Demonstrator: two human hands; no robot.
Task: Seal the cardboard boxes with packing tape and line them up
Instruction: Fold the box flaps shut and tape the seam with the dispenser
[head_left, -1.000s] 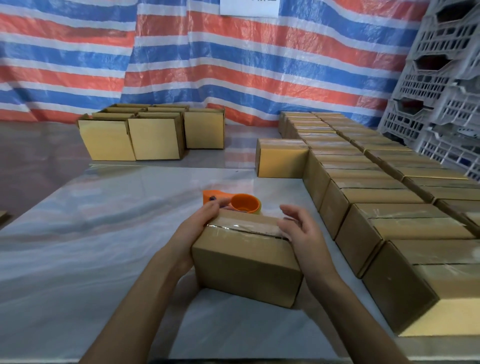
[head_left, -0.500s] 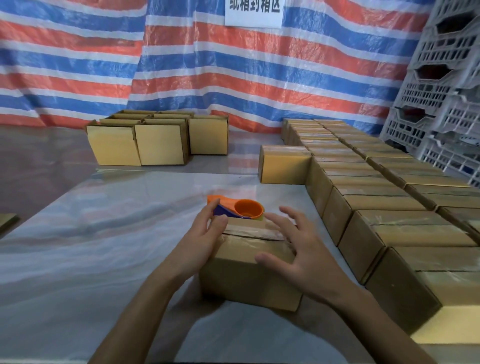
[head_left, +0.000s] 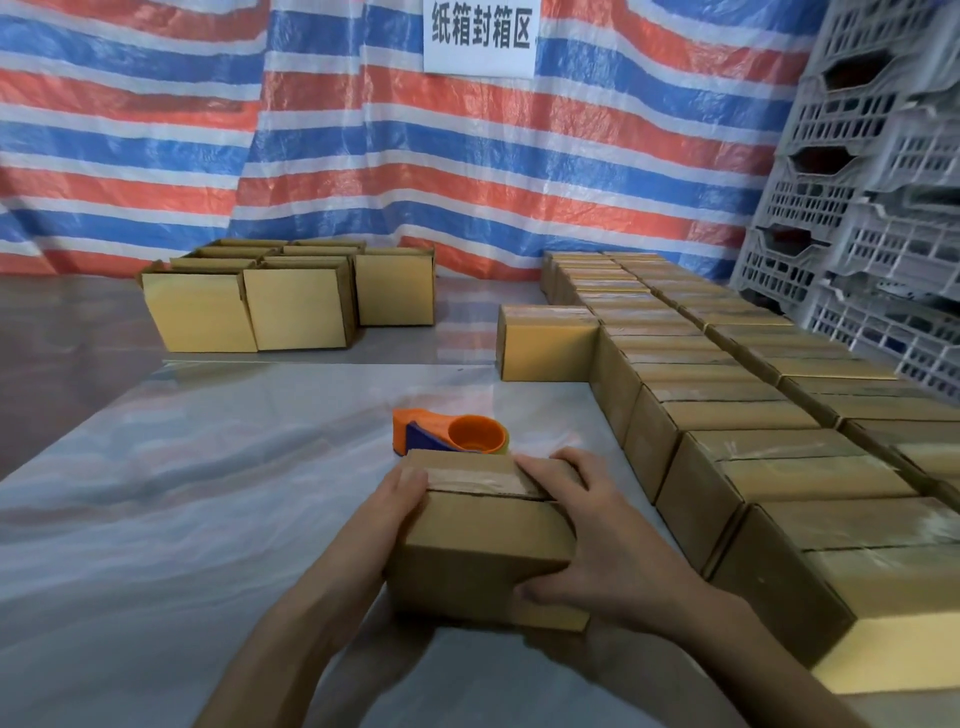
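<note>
A small cardboard box (head_left: 483, 540) stands in front of me on the plastic-covered floor (head_left: 182, 519), with clear tape along its top seam. My left hand (head_left: 395, 501) holds its left end, fingers curled over the top edge. My right hand (head_left: 587, 535) lies across the right end, fingers spread on top and thumb against the near side. An orange and blue tape dispenser (head_left: 452, 434) lies just behind the box. Two long rows of taped boxes (head_left: 737, 415) run along the right.
A cluster of open-topped boxes (head_left: 270, 301) stands at the back left. One single taped box (head_left: 545, 343) sits left of the rows. Grey plastic crates (head_left: 857, 182) are stacked at the far right. A striped tarp (head_left: 363, 156) hangs behind.
My right hand came down from hovering onto the box's right end and took hold. The left hand shifted from the top corner to the left end. The view has tilted upward.
</note>
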